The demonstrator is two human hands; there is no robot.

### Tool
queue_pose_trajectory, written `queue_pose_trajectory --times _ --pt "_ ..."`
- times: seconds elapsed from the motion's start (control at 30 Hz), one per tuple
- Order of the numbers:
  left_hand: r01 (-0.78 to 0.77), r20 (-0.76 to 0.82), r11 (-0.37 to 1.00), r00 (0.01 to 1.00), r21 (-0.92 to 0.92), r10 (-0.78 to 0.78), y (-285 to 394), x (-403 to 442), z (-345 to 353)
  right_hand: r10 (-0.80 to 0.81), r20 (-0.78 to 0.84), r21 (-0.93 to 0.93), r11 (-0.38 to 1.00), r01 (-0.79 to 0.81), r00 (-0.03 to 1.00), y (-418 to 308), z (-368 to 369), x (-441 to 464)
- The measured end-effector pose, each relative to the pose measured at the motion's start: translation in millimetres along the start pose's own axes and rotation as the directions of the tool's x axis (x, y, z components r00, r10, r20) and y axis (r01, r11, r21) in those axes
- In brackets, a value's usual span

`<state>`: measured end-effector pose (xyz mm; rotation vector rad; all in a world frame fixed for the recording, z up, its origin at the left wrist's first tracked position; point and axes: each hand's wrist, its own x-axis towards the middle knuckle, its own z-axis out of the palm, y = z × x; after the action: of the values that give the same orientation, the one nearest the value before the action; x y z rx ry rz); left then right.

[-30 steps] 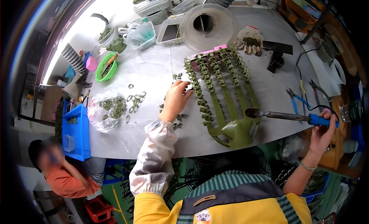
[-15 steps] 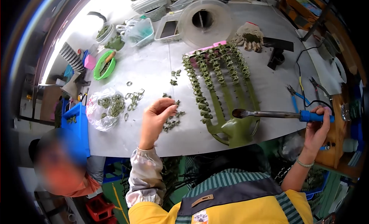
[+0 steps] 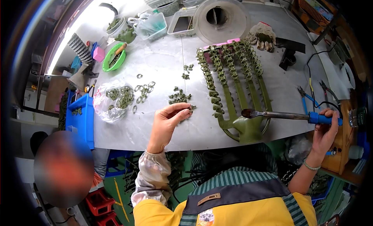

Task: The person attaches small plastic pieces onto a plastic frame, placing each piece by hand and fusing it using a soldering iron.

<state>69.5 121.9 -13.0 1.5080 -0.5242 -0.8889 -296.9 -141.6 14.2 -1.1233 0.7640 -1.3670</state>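
My left hand [image 3: 170, 120] is over the near part of the table, thumb and fingertips pinched on a small green piece [image 3: 193, 107]. Just beyond it lies a pile of small green pieces [image 3: 179, 95]. My right hand [image 3: 325, 129] grips the blue handle of a soldering iron [image 3: 287, 115], whose broad dark tip is over the palm part of a green branched frame [image 3: 248, 129]. Rows of small green rings and pieces line the frame's long prongs. Left of the pile are loose green rings [image 3: 144, 91] and a clear plastic bag [image 3: 114, 101] of more rings.
A green basket [image 3: 114, 57], clear tubs [image 3: 154, 28] and a large translucent funnel [image 3: 222, 20] stand farther back. Gloves [image 3: 261, 36], a black stand [image 3: 288, 57] and pliers [image 3: 305, 99] are at the right. A blue crate [image 3: 80, 117] and another person [image 3: 64, 167] are at the left.
My left hand has moved back from the frame's left side to near the pile and now pinches a small piece. The iron's tip has shifted slightly left over the frame. The view has shifted too.
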Motion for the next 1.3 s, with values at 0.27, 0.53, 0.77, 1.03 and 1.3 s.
queue_pose_trajectory --times 0.27,0.53,0.77,1.03,1.3 --pt "-0.197 -0.010 0.977 0.980 0.083 0.198 4.5 -10.2 13.1 -0.022 0.054 -0.018 1.000 0.023 0.998 0.1 0.7 -1.0" --pt "-0.332 -0.052 0.934 0.939 0.133 0.341 -2.3 -17.5 21.8 -0.027 0.088 -0.023 0.999 0.029 0.996 -1.3 3.6 -3.1" --pt "-0.485 0.099 0.736 0.859 0.472 0.503 16.2 14.1 58.1 -0.039 0.059 -0.044 0.998 0.042 0.997 7.7 28.3 -10.3" --pt "-0.584 0.340 0.133 0.626 0.801 0.701 14.7 58.0 91.9 -0.010 0.131 0.036 0.999 0.006 0.991 33.9 51.2 -10.3" --pt "-0.561 0.351 0.115 0.651 0.820 0.673 10.6 69.4 103.4 0.035 0.144 0.077 0.996 -0.047 0.989 51.3 56.8 -5.3"
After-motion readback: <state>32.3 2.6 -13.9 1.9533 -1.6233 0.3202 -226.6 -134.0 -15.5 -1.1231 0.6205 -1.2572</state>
